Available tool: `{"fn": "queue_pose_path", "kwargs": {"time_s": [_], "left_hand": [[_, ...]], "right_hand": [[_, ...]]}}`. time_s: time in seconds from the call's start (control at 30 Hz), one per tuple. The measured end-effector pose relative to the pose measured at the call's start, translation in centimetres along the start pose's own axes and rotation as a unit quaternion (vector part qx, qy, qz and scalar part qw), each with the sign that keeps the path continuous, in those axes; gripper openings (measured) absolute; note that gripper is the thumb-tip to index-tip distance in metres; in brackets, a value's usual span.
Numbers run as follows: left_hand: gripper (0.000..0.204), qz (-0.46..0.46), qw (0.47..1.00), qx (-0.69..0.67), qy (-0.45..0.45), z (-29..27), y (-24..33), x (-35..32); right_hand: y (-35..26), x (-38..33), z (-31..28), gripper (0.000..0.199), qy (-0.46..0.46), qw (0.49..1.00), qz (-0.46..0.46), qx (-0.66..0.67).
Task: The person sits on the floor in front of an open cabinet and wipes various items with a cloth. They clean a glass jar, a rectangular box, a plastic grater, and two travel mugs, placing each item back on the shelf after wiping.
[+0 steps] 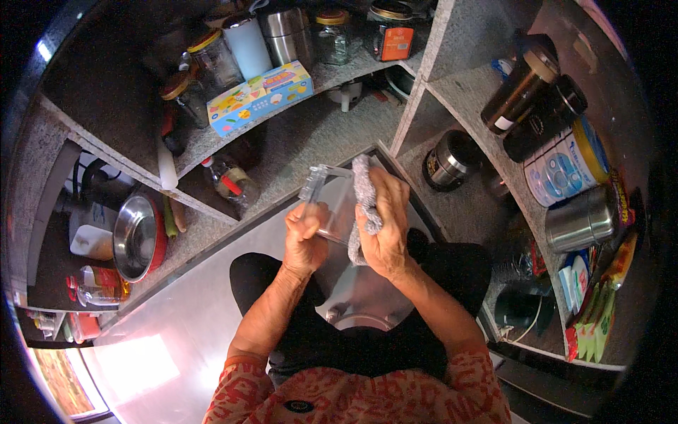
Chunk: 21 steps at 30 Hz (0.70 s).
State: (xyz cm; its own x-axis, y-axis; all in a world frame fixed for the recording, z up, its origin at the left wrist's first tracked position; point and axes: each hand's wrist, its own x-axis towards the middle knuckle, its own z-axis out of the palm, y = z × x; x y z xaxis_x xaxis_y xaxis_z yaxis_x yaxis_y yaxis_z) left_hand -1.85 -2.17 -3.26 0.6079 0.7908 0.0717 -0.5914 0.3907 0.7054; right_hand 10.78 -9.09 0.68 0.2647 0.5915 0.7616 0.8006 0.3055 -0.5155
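Observation:
Over my lap, my left hand (306, 237) is closed round the left side of a clear, boxy plastic container (335, 189). The container is tilted, and its lower part is hard to make out against the pale surface behind it. My right hand (387, 225) is wrapped round a bunched grey cloth (364, 185), which presses along the container's right side. Some of the right fingers are hidden behind the cloth and the container.
Grey shelves surround me. Ahead stand glass jars (332, 37), a light blue bottle (247, 46) and a colourful box (261, 97). A red-sided metal bowl (138, 238) sits left. On the right are flasks (450, 161), a large can (566, 166) and packets (595, 321).

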Motion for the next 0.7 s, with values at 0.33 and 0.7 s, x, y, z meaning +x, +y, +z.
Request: {"fn": "queue_pose_path", "kwargs": {"time_s": [0.33,0.7], "left_hand": [[0.032,0.059,0.985,-0.14,-0.076,-1.1,2.9,1.1],[0.033,0.05,0.98,-0.17,-0.088,-0.7,4.7,2.4]], "right_hand": [[2.1,-2.1,-1.5,0.049,-0.062,0.997,-0.032,-0.036],[3.9,-3.9,-4.9,0.028,-0.128,0.974,0.131,0.136]]}}
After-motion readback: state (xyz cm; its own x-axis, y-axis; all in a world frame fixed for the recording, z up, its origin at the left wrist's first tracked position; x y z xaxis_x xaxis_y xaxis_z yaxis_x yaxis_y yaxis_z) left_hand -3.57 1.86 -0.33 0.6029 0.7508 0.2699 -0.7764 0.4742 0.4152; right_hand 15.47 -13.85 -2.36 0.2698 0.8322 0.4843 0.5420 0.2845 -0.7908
